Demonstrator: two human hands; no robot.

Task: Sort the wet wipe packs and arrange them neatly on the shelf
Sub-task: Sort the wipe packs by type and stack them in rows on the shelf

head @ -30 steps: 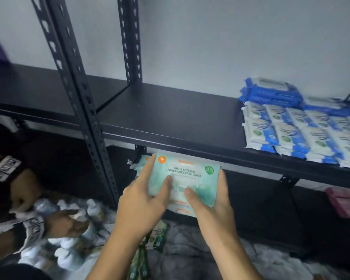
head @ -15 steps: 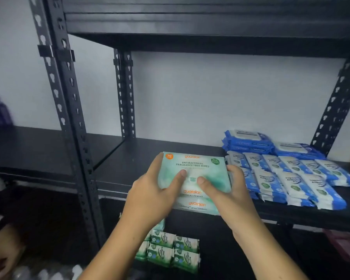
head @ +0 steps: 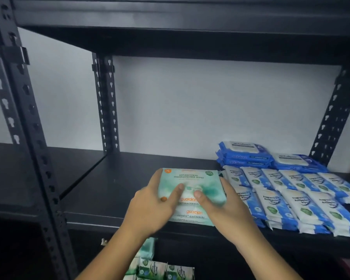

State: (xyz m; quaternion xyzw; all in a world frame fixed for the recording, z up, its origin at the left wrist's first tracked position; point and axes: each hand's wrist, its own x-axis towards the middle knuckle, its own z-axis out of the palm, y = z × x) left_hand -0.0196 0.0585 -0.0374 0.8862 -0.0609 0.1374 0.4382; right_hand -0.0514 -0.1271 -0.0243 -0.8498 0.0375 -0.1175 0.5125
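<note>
A stack of pale green wet wipe packs [head: 192,178] rests on the front part of the black shelf [head: 113,178], just left of the blue packs. My left hand [head: 152,207] grips its left side and my right hand [head: 222,211] grips its right side, thumbs on the top pack. White-and-blue wipe packs [head: 287,197] lie in neat rows on the shelf's right half. Dark blue packs [head: 245,154] are stacked behind them by the wall.
Black slotted uprights stand at the left front [head: 28,158], back middle [head: 107,110] and back right [head: 331,122]. An upper shelf [head: 170,19] runs overhead. Small green packs [head: 160,269] lie on the level below. The shelf's left half is bare.
My hands have lifted the green stack from below the shelf's edge up and forward onto the shelf. The view has risen from the floor to the shelf.
</note>
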